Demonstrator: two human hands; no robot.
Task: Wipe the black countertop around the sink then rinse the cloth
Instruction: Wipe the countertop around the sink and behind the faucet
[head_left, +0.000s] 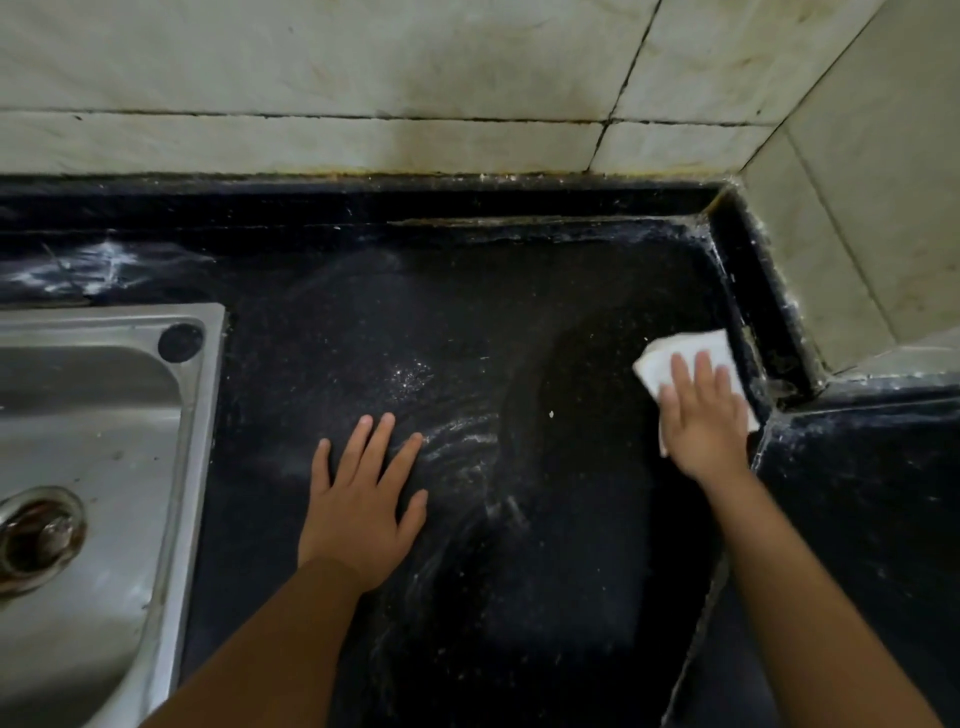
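The black countertop (467, 322) fills the middle of the view, speckled with white dust and wet streaks. At its right edge lies a folded white cloth (685, 348), and my right hand (701, 415) presses flat on it with straight fingers, next to the raised black rim. My left hand (363, 499) rests flat on the bare countertop with fingers spread, right of the steel sink (104, 415). The sink's drain (36, 535) shows at the far left.
A raised black rim (748, 291) runs along the back and right side below stained pale wall tiles (363, 78). A tiled corner block (857, 234) juts out at the right. Another black surface (857, 493) continues to the lower right.
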